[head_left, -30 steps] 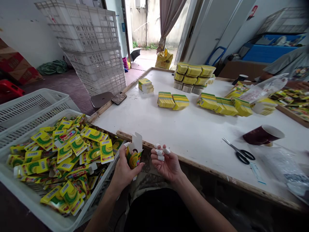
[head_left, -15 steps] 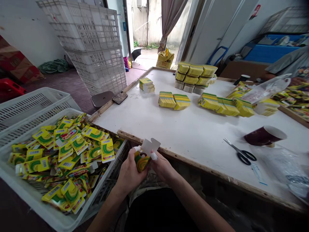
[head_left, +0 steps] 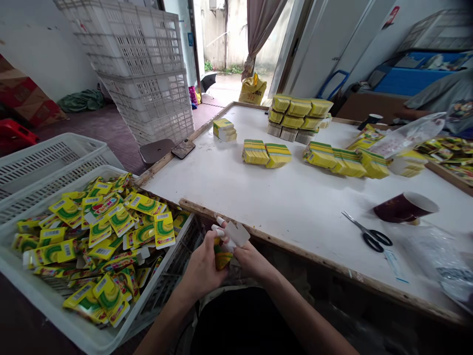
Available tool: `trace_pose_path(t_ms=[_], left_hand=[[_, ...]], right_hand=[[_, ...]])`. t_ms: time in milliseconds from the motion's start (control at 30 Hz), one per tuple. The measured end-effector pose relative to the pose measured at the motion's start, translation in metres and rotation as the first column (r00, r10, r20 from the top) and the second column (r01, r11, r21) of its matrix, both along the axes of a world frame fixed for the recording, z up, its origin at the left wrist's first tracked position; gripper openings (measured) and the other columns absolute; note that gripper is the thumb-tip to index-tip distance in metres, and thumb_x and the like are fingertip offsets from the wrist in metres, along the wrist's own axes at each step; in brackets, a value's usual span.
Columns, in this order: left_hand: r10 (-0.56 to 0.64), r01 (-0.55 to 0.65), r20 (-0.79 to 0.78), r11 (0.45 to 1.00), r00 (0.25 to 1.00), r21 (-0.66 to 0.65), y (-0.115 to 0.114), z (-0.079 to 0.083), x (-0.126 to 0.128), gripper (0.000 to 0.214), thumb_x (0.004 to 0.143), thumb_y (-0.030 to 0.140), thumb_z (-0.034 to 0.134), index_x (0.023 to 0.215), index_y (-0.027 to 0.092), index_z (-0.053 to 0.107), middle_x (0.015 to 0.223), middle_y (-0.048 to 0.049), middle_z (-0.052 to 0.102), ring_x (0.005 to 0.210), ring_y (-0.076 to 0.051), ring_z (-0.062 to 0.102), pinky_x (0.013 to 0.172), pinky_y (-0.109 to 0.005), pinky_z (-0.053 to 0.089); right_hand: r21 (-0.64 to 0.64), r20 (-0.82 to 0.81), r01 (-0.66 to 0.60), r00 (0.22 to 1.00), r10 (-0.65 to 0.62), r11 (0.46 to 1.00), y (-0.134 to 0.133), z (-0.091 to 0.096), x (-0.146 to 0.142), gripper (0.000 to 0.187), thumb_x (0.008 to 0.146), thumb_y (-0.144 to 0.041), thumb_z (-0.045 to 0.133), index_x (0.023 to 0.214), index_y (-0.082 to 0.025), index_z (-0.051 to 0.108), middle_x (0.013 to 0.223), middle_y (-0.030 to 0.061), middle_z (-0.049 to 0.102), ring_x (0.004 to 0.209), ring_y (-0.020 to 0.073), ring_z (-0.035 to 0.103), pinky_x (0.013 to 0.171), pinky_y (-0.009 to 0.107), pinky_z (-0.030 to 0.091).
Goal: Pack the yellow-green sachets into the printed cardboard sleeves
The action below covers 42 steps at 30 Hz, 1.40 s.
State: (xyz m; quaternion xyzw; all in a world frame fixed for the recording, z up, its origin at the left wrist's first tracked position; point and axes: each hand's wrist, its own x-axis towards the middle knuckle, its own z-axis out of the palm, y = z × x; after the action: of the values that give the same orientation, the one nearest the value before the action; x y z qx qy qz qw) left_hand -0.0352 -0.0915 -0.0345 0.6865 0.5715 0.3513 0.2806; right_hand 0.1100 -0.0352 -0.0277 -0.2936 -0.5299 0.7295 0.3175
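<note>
Over the table's front edge, my left hand [head_left: 202, 266] wraps round a small yellow and green cardboard box [head_left: 222, 260]. My right hand [head_left: 252, 257] is closed at the top of the same box, its fingers at the opening. A white unprinted flap [head_left: 239, 233] sticks up beside the right fingers. White coverings show on several of my fingertips. The box's lower part and whatever it contains are hidden by my hands. To my left, a white plastic crate [head_left: 127, 323] holds a heap of similar small yellow boxes [head_left: 107, 231].
On the white table [head_left: 236, 192] are stacks of flat yellow cartons [head_left: 295, 118], a phone [head_left: 184, 148], scissors [head_left: 371, 236], a dark cup [head_left: 404, 207] and a clear plastic bag [head_left: 439, 266]. Tall stacked crates [head_left: 144, 64] stand behind left. Another person's sleeve [head_left: 430, 93] shows at far right.
My right fingers have moved left across the top of the box. The white flap has shifted right and down. The person at far right has moved slightly.
</note>
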Motion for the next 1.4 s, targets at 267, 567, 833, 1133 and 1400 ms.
trace_pose_path(t_ms=[267,567,833,1133,1400], left_hand=[[0.090,-0.079,-0.083,0.989,0.993,0.126,0.008,-0.032,0.000,0.059,0.069,0.013,0.059,0.124,0.018,0.041,0.121,-0.0144,0.048,0.112,-0.029,0.055,0.095,-0.046,0.048],[0.248,-0.253,-0.203,0.967,0.947,-0.002,0.010,0.001,-0.020,0.046,0.073,0.032,0.067,0.113,0.017,0.050,0.106,-0.0102,0.062,0.101,-0.028,0.060,0.088,-0.043,0.049],[0.198,-0.222,-0.170,0.966,0.965,-0.135,0.006,0.016,-0.020,0.048,0.071,0.046,0.069,0.109,0.020,0.057,0.100,-0.0069,0.069,0.091,-0.024,0.065,0.078,-0.034,0.049],[0.142,-0.171,-0.198,0.975,0.970,-0.143,0.004,0.017,-0.024,0.049,0.068,0.037,0.070,0.112,0.021,0.055,0.103,-0.0053,0.068,0.095,-0.024,0.065,0.081,-0.034,0.048],[0.154,-0.192,-0.264,0.974,0.952,-0.123,-0.008,0.013,-0.059,0.049,0.072,0.032,0.067,0.117,0.022,0.051,0.112,-0.0065,0.066,0.102,-0.024,0.063,0.088,-0.035,0.049]], right_hand=[[0.642,0.307,-0.112,0.944,-0.120,0.758,-0.008,-0.010,0.000,0.060,0.084,-0.005,0.043,0.141,-0.024,0.045,0.151,0.0091,0.039,0.141,0.0236,0.033,0.114,0.041,0.032],[0.741,0.469,-0.274,0.865,-0.180,0.613,0.011,-0.018,0.012,0.052,0.087,-0.010,0.048,0.139,-0.020,0.046,0.154,0.0182,0.029,0.135,0.0314,0.042,0.103,0.043,0.045],[0.736,0.547,-0.389,0.824,-0.148,0.554,0.023,-0.014,0.016,0.033,0.085,-0.004,0.047,0.110,-0.020,0.063,0.134,0.0176,0.050,0.117,0.0262,0.058,0.096,0.040,0.049],[0.682,0.379,-0.194,0.918,-0.115,0.705,0.016,-0.017,0.015,0.022,0.085,-0.018,0.058,0.107,-0.020,0.055,0.127,0.0145,0.051,0.115,0.0255,0.056,0.097,0.041,0.047],[0.531,0.257,-0.095,0.965,-0.053,0.842,0.013,-0.020,-0.007,0.070,0.076,-0.029,0.071,0.134,-0.021,0.033,0.135,0.0159,0.043,0.112,0.0259,0.057,0.095,0.043,0.050]])
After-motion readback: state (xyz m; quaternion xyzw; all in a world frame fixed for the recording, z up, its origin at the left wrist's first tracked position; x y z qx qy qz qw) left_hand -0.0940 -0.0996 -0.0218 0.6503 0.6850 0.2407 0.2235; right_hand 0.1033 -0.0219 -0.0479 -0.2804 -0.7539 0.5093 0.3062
